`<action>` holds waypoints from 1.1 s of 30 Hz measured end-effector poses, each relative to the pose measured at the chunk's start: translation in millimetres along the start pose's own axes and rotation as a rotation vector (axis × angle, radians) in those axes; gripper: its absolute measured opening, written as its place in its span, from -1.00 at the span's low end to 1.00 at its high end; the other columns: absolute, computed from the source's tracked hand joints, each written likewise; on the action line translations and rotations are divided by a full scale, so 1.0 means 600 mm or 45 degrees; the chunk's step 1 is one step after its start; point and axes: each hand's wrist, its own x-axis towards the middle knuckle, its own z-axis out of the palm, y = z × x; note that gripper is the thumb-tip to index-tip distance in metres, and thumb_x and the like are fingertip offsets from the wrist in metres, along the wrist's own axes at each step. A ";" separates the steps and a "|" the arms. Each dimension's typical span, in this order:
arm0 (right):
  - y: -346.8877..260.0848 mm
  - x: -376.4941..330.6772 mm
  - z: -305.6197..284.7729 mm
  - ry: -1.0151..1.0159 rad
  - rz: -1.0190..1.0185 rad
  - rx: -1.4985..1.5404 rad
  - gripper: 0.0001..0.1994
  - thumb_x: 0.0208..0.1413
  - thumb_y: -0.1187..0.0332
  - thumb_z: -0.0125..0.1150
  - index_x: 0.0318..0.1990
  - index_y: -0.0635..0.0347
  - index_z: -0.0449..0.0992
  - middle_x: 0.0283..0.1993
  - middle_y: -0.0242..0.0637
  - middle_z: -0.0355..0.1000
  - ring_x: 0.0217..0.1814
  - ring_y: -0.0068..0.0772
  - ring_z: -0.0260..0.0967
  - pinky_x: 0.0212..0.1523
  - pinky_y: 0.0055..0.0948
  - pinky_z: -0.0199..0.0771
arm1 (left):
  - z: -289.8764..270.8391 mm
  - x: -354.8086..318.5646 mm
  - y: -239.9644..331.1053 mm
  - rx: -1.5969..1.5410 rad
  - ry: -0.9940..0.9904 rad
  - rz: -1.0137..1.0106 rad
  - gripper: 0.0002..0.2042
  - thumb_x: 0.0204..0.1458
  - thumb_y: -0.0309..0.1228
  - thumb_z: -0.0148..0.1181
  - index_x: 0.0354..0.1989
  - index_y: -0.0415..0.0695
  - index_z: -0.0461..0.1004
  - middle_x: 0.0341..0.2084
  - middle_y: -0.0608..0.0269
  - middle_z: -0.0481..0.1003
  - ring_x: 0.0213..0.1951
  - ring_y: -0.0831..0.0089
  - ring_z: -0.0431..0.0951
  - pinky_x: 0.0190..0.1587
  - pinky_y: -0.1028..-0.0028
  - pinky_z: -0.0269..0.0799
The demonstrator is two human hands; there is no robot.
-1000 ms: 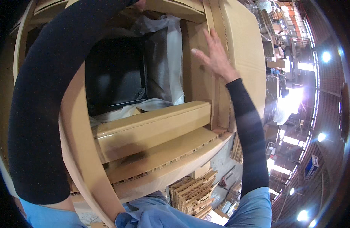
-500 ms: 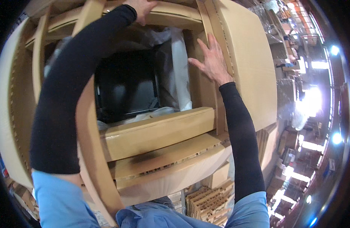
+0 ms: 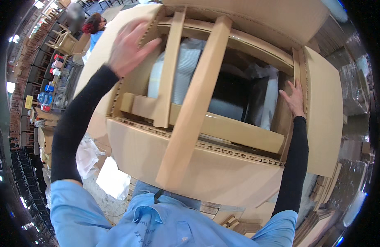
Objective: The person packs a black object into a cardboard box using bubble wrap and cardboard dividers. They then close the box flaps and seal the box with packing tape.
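A large open cardboard box [image 3: 206,177] stands before me with its flaps folded outward. Over its left edge is my left hand [image 3: 132,47], fingers apart and holding nothing. My right hand [image 3: 294,99] rests with spread fingers against a cardboard strip along the right inner wall. Inside lies a black, flat-faced item [image 3: 229,96] with white foam sheet [image 3: 270,99] beside it. Further left is something in white foam wrap [image 3: 186,70]. A long cardboard strip [image 3: 194,107] slants across the opening and overhangs the front edge. A shorter strip [image 3: 170,78] lies to its left.
A folded cardboard bar [image 3: 247,131] spans the box's front inside. White plastic sheets [image 3: 113,179] lie on the floor at lower left. Shelving with small containers [image 3: 45,96] and another person [image 3: 95,31] are at far left. Wrapped stacks [image 3: 355,90] stand at right.
My view has swung left over the box. My left hand has come from the far edge to the left edge; my right hand stays by the right wall.
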 end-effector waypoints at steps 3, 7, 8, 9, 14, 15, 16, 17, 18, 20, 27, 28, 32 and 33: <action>-0.069 0.025 -0.009 0.151 0.196 0.407 -0.23 0.15 -0.10 0.31 0.35 0.31 0.37 0.48 0.19 0.16 0.54 0.14 0.07 0.52 -0.06 0.04 | -0.071 -0.210 -0.094 -0.034 -0.131 -0.503 -0.47 0.08 -0.27 0.39 0.17 -0.29 0.45 0.10 -0.07 0.49 0.18 0.02 0.47 0.25 0.17 0.35; -0.253 0.061 -0.046 0.289 0.122 0.738 -0.30 0.20 0.00 0.31 0.30 0.41 0.40 0.34 0.10 0.37 0.42 -0.03 0.30 0.40 -0.16 0.26 | -0.089 -0.388 -0.102 -0.279 -0.182 -0.804 -0.47 0.04 -0.33 0.42 0.15 -0.35 0.44 0.16 -0.04 0.44 0.22 0.04 0.42 0.27 0.20 0.33; -0.345 0.061 -0.069 0.239 -0.030 0.773 -0.35 0.20 0.04 0.32 0.27 0.39 0.43 0.31 0.06 0.40 0.37 -0.07 0.35 0.34 -0.18 0.33 | -0.086 -0.425 -0.090 -0.375 -0.190 -0.888 -0.47 0.04 -0.33 0.43 0.14 -0.36 0.44 0.18 -0.03 0.43 0.23 0.05 0.41 0.27 0.20 0.33; -0.456 0.063 -0.098 0.200 -0.171 0.802 -0.41 0.21 0.07 0.32 0.24 0.36 0.47 0.27 0.02 0.44 0.31 -0.10 0.41 0.29 -0.21 0.39 | -0.078 -0.452 -0.080 -0.374 -0.128 -0.899 -0.46 0.03 -0.32 0.43 0.13 -0.37 0.44 0.19 -0.03 0.42 0.23 0.05 0.40 0.27 0.19 0.32; -0.736 0.098 -0.016 0.115 -0.494 0.356 -0.34 0.12 -0.11 0.29 0.18 0.28 0.49 0.14 -0.03 0.46 0.20 -0.01 0.43 0.17 -0.12 0.45 | -0.044 -0.461 -0.057 -0.539 -0.028 -0.883 -0.56 -0.03 -0.31 0.46 -0.12 -0.42 0.48 0.23 -0.13 0.36 0.26 -0.06 0.32 0.29 0.10 0.23; -0.793 0.092 0.007 -0.026 -0.462 0.164 -0.30 0.10 -0.14 0.30 0.20 0.27 0.46 0.19 -0.01 0.39 0.23 0.05 0.38 0.20 -0.10 0.42 | -0.047 -0.460 -0.059 -0.529 -0.070 -0.846 -0.58 -0.03 -0.30 0.46 -0.18 -0.40 0.46 0.23 -0.13 0.36 0.26 -0.07 0.31 0.29 0.07 0.21; -0.858 0.072 0.025 -0.132 -0.327 -0.098 -0.29 0.08 -0.12 0.33 0.19 0.31 0.46 0.23 0.09 0.32 0.30 0.12 0.30 0.20 0.01 0.40 | -0.056 -0.466 -0.065 -0.509 -0.111 -0.813 -0.60 -0.04 -0.30 0.47 -0.24 -0.38 0.45 0.23 -0.14 0.35 0.27 -0.08 0.30 0.30 0.04 0.19; -0.880 0.058 0.042 -0.128 -0.274 -0.152 -0.30 0.08 -0.07 0.35 0.19 0.37 0.44 0.26 0.17 0.26 0.38 0.20 0.19 0.18 0.12 0.39 | -0.063 -0.461 -0.069 -0.512 -0.149 -0.750 -0.61 -0.04 -0.29 0.47 -0.30 -0.37 0.44 0.23 -0.15 0.34 0.27 -0.10 0.29 0.30 0.01 0.17; -0.892 0.050 0.065 -0.107 -0.229 -0.250 -0.32 0.07 -0.04 0.36 0.16 0.39 0.46 0.28 0.19 0.24 0.39 0.23 0.15 0.19 0.14 0.38 | -0.071 -0.463 -0.080 -0.508 -0.164 -0.705 -0.61 -0.04 -0.27 0.47 -0.32 -0.35 0.43 0.23 -0.15 0.34 0.28 -0.10 0.28 0.30 -0.01 0.15; -0.891 0.036 0.112 -0.064 -0.122 -0.459 -0.36 0.06 0.03 0.37 0.12 0.43 0.48 0.31 0.23 0.21 0.43 0.28 0.09 0.20 0.19 0.36 | -0.072 -0.467 -0.094 -0.516 -0.187 -0.598 -0.59 -0.04 -0.22 0.47 -0.37 -0.32 0.41 0.24 -0.16 0.32 0.29 -0.10 0.26 0.31 -0.05 0.11; -0.779 0.051 0.106 -0.406 0.404 0.879 -0.75 0.13 0.44 0.29 -0.05 0.30 0.55 -0.09 -0.12 0.53 -0.15 -0.22 0.56 -0.10 -0.20 0.62 | -0.067 -0.480 -0.118 -0.547 -0.301 -0.542 -0.55 0.03 -0.12 0.41 -0.33 -0.34 0.44 0.31 -0.15 0.22 0.35 -0.11 0.18 0.34 -0.09 0.02; -0.769 0.052 0.093 -0.452 0.552 1.334 -0.79 0.17 0.45 0.26 -0.06 0.30 0.54 -0.15 -0.18 0.56 -0.19 -0.29 0.58 -0.14 -0.23 0.64 | -0.066 -0.483 -0.118 -0.573 -0.304 -0.559 -0.54 0.04 -0.12 0.41 -0.33 -0.35 0.44 0.31 -0.15 0.22 0.36 -0.11 0.17 0.34 -0.09 0.01; -0.852 0.018 0.042 -0.188 0.662 2.039 -0.82 0.26 0.48 0.21 -0.03 0.32 0.53 -0.20 -0.30 0.57 -0.22 -0.41 0.57 -0.22 -0.33 0.65 | -0.075 -0.495 -0.133 -0.477 -0.336 -0.594 -0.54 0.07 -0.09 0.37 -0.31 -0.34 0.44 0.32 -0.17 0.21 0.37 -0.11 0.15 0.35 -0.09 -0.01; -0.850 0.014 0.051 -0.112 0.647 1.972 -0.74 0.21 0.48 0.24 0.03 0.34 0.54 -0.19 -0.29 0.58 -0.24 -0.40 0.56 -0.20 -0.36 0.61 | -0.064 -0.493 -0.132 -0.472 -0.307 -0.559 -0.54 0.08 -0.09 0.37 -0.31 -0.34 0.44 0.32 -0.18 0.21 0.37 -0.11 0.15 0.35 -0.10 -0.01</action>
